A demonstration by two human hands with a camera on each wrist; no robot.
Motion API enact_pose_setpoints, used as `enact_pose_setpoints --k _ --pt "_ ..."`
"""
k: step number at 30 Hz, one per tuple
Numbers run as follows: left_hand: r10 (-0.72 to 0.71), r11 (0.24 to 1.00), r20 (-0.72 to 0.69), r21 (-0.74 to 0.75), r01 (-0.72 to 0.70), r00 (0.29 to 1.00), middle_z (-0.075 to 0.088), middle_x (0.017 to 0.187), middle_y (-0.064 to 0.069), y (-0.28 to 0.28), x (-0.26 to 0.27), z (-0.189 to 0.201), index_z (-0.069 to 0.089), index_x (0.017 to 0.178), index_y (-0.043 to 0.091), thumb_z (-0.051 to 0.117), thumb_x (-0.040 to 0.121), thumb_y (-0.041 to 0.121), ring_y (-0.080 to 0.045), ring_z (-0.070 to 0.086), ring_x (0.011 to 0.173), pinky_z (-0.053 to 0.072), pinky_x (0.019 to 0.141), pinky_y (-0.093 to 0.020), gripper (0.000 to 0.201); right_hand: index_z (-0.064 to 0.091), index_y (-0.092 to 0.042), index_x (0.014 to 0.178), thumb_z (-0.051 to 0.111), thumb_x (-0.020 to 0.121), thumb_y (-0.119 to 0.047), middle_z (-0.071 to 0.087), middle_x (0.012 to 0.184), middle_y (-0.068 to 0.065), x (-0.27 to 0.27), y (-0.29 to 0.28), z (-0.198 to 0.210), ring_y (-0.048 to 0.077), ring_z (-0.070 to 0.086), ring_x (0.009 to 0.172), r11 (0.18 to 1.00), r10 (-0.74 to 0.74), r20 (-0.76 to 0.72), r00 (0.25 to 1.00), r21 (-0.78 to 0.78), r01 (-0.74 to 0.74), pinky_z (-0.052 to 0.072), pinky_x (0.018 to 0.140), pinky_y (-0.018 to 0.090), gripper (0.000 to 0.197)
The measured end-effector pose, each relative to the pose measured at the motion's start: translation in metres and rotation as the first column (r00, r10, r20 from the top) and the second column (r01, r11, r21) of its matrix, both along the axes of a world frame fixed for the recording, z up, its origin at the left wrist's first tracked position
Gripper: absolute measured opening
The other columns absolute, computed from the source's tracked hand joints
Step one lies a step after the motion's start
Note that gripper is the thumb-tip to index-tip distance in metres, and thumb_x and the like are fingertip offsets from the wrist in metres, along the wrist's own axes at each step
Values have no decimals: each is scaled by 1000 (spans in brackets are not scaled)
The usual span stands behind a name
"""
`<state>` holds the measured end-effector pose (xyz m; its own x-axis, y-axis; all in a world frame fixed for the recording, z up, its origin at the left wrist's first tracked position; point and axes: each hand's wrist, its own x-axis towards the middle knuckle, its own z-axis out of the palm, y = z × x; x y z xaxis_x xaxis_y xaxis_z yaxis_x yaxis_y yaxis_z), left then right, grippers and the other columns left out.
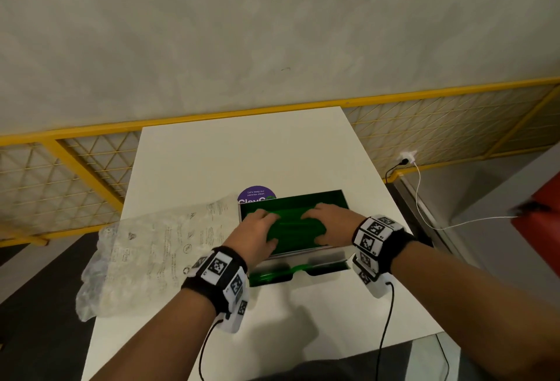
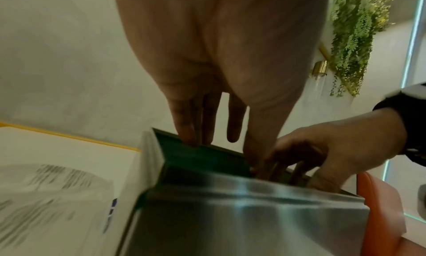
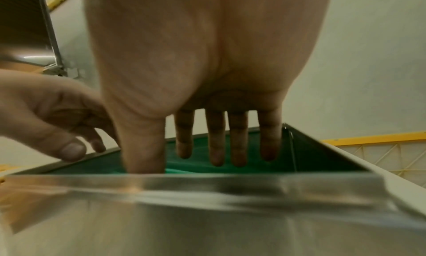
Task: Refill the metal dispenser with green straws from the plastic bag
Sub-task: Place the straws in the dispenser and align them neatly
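The metal dispenser (image 1: 328, 256) stands open-topped on the white table (image 1: 230, 156), filled with green straws (image 1: 293, 230). My left hand (image 1: 266, 227) and right hand (image 1: 318, 224) lie side by side on the straws, fingers spread and pressing down. In the left wrist view my left hand's fingers (image 2: 184, 130) reach straight into the dispenser (image 2: 253, 214) onto the straws (image 2: 202, 158). My right hand's fingers (image 3: 218, 150) hang straight over the straws (image 3: 196, 167) in the right wrist view, thumb down among them. More straws show in the front tray (image 1: 271, 275). The clear plastic bag (image 1: 151, 259) lies crumpled to the left.
A purple round sticker (image 1: 256, 193) lies on the table behind the dispenser. A yellow mesh railing (image 1: 75, 174) runs behind the table. A white charger cable (image 1: 421, 199) and a red seat (image 1: 542, 223) are at the right. The bag overhangs the table's left edge.
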<state>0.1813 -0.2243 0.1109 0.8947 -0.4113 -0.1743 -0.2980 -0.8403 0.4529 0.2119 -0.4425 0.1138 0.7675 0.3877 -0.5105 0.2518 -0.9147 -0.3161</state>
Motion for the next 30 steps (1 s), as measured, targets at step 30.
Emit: enact_pose_setpoints --k 30 --pt "-152 893 34 434 122 988 43 132 -15 -5 39 -36 20 145 14 67 80 22 -33 45 118 38 96 -42 81 22 -20 144 64 78 -55 43 138 13 8 8 -36 34 44 125 968 -65 187 980 -228 108 34 104 45 86"
